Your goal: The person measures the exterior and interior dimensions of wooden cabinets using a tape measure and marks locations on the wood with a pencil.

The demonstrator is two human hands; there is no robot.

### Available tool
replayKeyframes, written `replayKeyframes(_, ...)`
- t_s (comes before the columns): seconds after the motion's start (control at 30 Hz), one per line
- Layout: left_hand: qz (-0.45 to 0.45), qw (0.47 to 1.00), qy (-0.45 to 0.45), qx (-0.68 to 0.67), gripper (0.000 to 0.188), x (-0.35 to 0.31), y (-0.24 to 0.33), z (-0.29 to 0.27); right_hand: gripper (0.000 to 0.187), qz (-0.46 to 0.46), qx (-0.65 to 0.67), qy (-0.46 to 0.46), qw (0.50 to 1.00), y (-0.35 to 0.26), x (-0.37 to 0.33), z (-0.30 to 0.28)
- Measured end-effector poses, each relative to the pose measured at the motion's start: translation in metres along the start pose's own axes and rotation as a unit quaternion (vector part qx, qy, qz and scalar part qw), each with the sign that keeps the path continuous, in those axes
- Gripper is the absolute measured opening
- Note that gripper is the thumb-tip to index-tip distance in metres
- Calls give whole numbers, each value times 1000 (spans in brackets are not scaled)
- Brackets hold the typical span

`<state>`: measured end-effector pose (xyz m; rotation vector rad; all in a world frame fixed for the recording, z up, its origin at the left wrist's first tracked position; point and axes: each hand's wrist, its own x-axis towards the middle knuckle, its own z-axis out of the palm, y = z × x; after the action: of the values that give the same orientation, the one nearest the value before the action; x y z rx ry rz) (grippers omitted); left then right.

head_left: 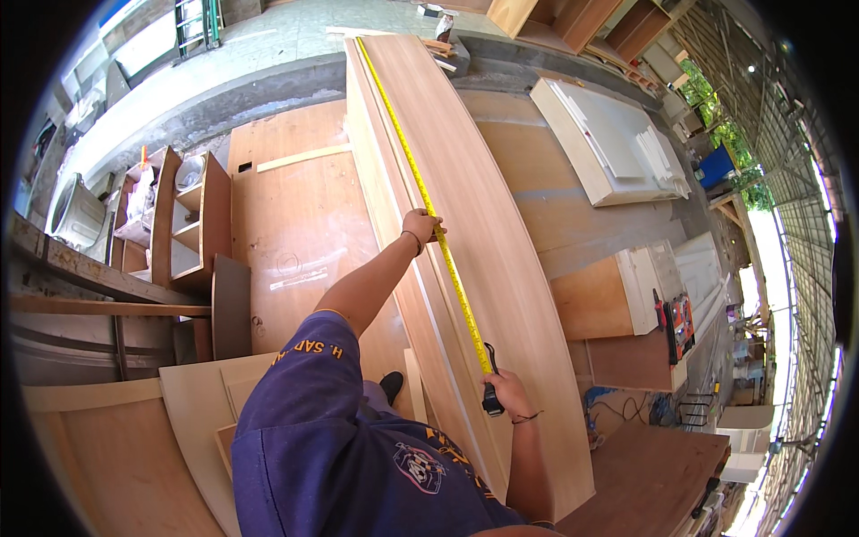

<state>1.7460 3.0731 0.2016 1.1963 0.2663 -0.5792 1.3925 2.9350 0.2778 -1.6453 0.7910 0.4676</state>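
Evidently holding the yellow tape (pixel 465 307) already drawn out along the long board (pixel 497 233), pinching it with the left hand (pixel 419 225), gripping its black case (pixel 491 404) in the right hand (pixel 510 394); not yet wound back.

The tape measure (pixel 492 401) has a black case and a long yellow blade (pixel 464 304). The blade is pulled out and runs nearly straight, lengthwise along the wood panel (pixel 488 206), up to its far end. The case is above the nearer part of this panel. The panel is long, narrow and light brown, with fine grain, and it lies flat, its broad face upward.
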Motion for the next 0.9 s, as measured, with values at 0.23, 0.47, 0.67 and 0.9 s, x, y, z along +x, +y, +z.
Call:
replayKeyframes(0.23,-5,998,17,-61,21,5,-22,0,25,-46,-111,49,992,16,8,-2)
replayKeyframes(0.47,-24,996,-90,-7,16,-22,-75,4,28,-79,-201,71,974,36,26,-22)
replayKeyframes(0.67,-91,994,-64,-1,19,-43,-101,17,31,-34,-207,118,971,81,-15,-40)
replayKeyframes(0.9,-77,995,-28,54,32,-17,-114,11,33,36,-191,134,972,111,-35,-58)
